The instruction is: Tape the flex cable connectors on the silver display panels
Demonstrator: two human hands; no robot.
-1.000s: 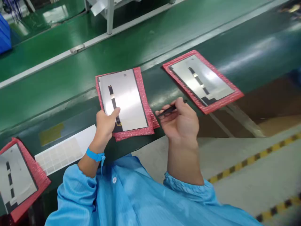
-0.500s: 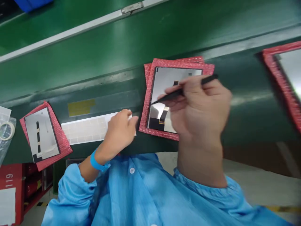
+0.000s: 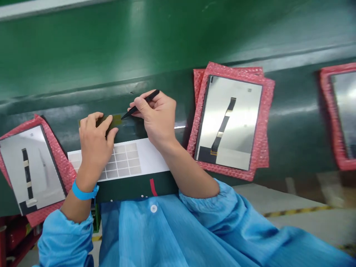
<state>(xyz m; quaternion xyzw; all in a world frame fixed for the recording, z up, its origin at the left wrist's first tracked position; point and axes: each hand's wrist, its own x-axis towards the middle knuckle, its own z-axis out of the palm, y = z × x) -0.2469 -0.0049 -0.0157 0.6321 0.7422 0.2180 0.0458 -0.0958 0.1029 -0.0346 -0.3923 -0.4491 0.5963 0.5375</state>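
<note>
Left of the white sheet (image 3: 155,155) lay a screen (image 3: 52,174) on pink wrap (image 3: 57,146). Past the sheet's far edge, the left hand (image 3: 96,142) spread loose fingers over yellow tape (image 3: 118,119). The right hand (image 3: 162,118) pinched a black pointy tool (image 3: 152,95), tip by the tape. Right of the sheet lay another screen (image 3: 241,129). I guessed many squares (image 3: 121,164) were left, some used.

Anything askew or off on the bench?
Yes, minor: the red bubble-wrap pouches under the middle panel are stacked crooked, corners fanned out. The left panel sits twisted on its red backing. No clear damage visible.
</note>
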